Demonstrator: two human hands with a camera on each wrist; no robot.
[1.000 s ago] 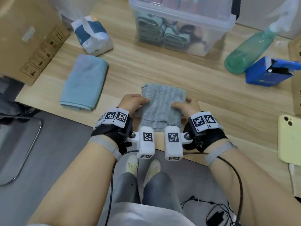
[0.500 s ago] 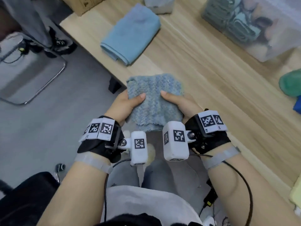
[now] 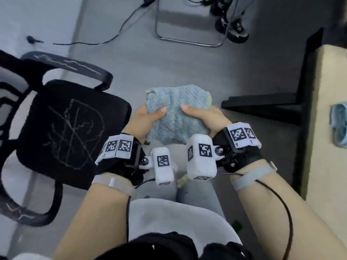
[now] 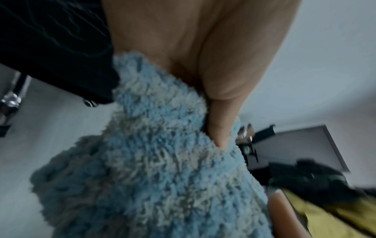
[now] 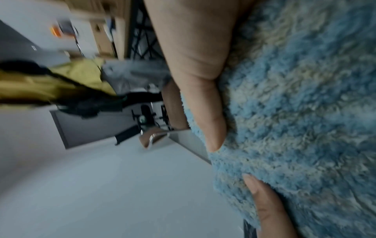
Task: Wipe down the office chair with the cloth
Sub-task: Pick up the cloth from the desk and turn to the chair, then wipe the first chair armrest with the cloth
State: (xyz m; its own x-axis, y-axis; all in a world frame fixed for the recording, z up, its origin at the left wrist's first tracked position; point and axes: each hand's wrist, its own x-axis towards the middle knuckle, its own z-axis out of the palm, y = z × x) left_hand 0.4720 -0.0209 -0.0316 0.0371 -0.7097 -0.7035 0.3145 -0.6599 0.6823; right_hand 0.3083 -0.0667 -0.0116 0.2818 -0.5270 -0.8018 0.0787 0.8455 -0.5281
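Observation:
A fluffy blue-grey cloth [image 3: 177, 113] is folded and held in the air over the grey floor, between both hands. My left hand [image 3: 148, 117] grips its left side with the thumb on top; my right hand [image 3: 201, 116] grips its right side the same way. The left wrist view shows the cloth [image 4: 162, 161] with my thumb pressed into it. In the right wrist view the cloth [image 5: 295, 112] is pinched between thumb and a finger underneath. The black office chair [image 3: 71, 132] stands to the left, its seat marked with pale scribbles, about a hand's width from the cloth.
A wooden desk [image 3: 330, 128] with a black leg [image 3: 304, 94] stands at the right, with a blue cloth [image 3: 339, 126] on it. A chrome chair frame [image 3: 187, 21] and another person's feet [image 3: 232, 29] are ahead. A cable [image 3: 112, 36] lies on the floor.
The view has swung left from the desk to the floor and the office chair. Both hands have lifted the cloth off the desk and carried it left, keeping the same grip.

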